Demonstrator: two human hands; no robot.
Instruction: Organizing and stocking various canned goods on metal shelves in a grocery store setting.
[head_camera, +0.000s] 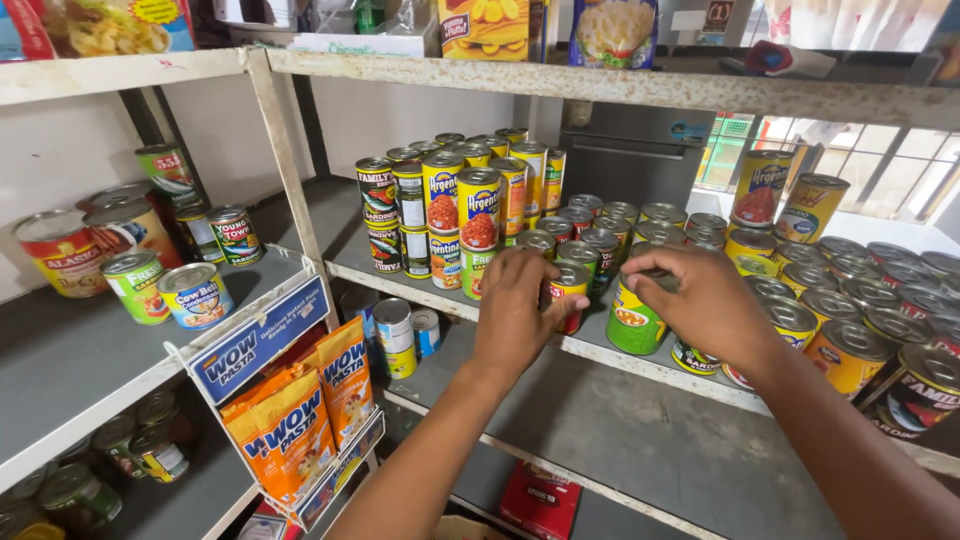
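My left hand (520, 305) is closed around a small can with a red and yellow label (570, 290) at the front edge of the middle shelf (620, 365). My right hand (700, 300) grips the top of a green and yellow can (632, 322) right beside it. Both cans stand upright on the shelf among several other tins. Stacked tall yellow and red cans (480, 215) rise just left of my left hand. More flat-topped yellow cans (850, 350) fill the shelf to the right of my right hand.
A white rack with orange pasta packets (290, 425) hangs on the shelf post at lower left. The left shelf holds several milk and sardine cans (195, 295). The lower shelf has a few small cans (395, 335). Boxes sit on the top shelf (600, 85).
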